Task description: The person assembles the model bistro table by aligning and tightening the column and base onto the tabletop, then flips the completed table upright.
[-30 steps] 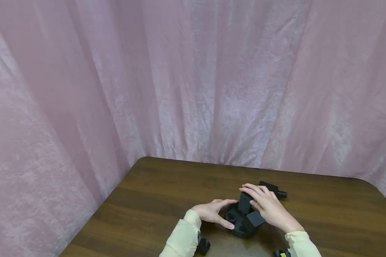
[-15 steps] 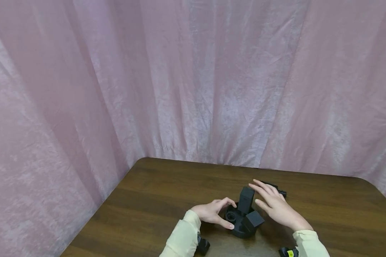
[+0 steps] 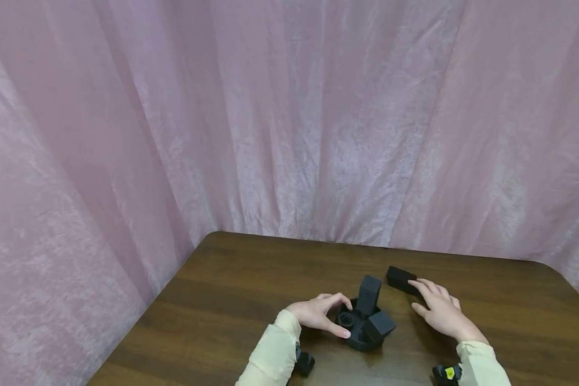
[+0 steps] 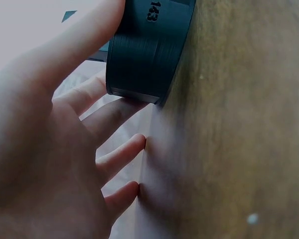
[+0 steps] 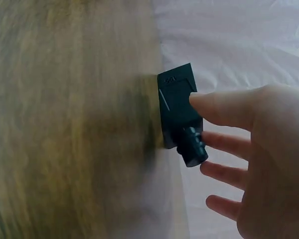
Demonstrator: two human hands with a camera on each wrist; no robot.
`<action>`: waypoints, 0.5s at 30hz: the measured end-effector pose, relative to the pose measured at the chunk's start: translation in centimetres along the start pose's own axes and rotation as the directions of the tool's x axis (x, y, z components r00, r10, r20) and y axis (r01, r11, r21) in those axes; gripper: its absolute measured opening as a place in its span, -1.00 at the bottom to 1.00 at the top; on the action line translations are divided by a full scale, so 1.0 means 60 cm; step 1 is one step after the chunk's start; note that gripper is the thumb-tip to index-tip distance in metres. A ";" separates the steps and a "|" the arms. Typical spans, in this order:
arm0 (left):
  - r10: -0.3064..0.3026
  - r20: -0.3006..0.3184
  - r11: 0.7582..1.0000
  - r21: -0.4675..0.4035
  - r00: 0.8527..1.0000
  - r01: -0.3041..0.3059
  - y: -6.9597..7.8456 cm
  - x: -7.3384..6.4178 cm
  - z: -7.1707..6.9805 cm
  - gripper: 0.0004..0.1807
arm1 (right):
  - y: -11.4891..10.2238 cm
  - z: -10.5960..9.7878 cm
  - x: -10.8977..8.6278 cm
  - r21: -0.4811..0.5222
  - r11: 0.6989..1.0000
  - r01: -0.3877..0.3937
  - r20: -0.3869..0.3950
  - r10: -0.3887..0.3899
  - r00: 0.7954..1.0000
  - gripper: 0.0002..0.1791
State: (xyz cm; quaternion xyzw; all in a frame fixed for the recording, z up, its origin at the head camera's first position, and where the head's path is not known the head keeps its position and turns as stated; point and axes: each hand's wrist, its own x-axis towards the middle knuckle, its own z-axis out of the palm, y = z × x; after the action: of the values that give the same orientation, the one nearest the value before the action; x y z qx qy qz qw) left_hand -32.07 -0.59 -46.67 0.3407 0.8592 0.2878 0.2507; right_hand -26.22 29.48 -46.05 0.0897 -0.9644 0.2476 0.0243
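A round black base (image 3: pixel 363 343) stands on the table, with "143" marked on its side (image 4: pixel 144 55). Two dark rectangular blocks rise from it: one upright block (image 3: pixel 369 294) and one tilted block (image 3: pixel 380 325). A ringed round hole (image 3: pixel 346 320) shows on its left part. My left hand (image 3: pixel 316 313) grips the base's left side between thumb and fingers. Farther back lies a separate black block (image 3: pixel 399 279) with a ridged round stem (image 5: pixel 192 149). My right hand (image 3: pixel 441 312) reaches over its right end, fingers spread; whether they touch the block I cannot tell.
The brown wooden table (image 3: pixel 251 279) has a rounded far edge. Pink curtains (image 3: pixel 289 123) hang behind it and along its left side. Wrist cameras are strapped under both sleeves, the left camera (image 3: pixel 305 363) and the right camera (image 3: pixel 446 374).
My right hand has left the upright block on the base and moved right to the separate block. My left hand has stayed on the base.
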 end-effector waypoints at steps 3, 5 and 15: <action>-0.004 -0.002 1.000 0.008 1.000 0.004 0.001 -0.002 -0.002 -0.51 | 0.000 0.000 0.002 0.007 1.000 -0.001 -0.012 0.001 1.000 -0.42; 0.001 -0.001 1.000 0.017 1.000 -0.001 0.002 -0.003 -0.004 -0.50 | 0.001 0.000 0.003 0.003 1.000 -0.003 -0.014 0.003 1.000 -0.42; 0.120 0.084 0.993 -0.018 0.989 -0.119 -0.010 -0.002 -0.013 -0.46 | 0.011 -0.003 0.008 -0.052 0.998 -0.029 -0.011 0.028 1.000 -0.72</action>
State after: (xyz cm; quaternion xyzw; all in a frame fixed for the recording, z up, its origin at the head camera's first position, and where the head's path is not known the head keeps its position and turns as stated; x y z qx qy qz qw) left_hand -32.75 -1.28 -46.50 0.4020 0.8240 0.2930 0.2713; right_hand -26.83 30.05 -46.14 0.0739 -0.9716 0.2230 0.0282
